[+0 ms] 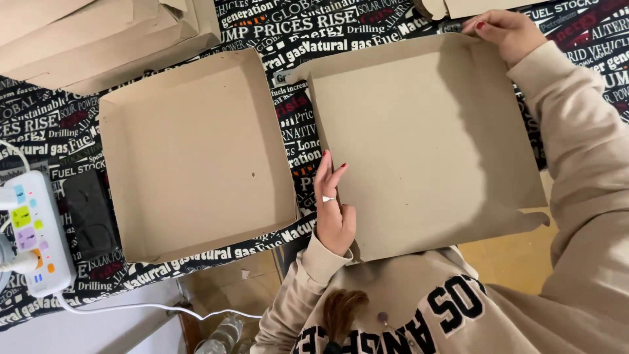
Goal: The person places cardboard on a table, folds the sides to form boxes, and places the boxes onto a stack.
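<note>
Sweatshirt (406, 308) and a lock of hair filled the bottom edge, nearest the lens. Far left, a power strip (33, 229) lay on the bench (59, 131), half cut off; its cord trailed off the edge and could snag. Folded tray (196, 157) sat open beside it, empty. Left hand (334, 210) lay on the flat sheet's (432, 144) left edge, fingers spread, pressing rather than gripping. Sheet overhung the bench toward the body and could slip or crease crooked if that hand lifted. Right hand (508, 29) pinched the far corner flap, fingertips curled over it; the grip underneath was hidden. Cardboard stacks at top were cropped.
</note>
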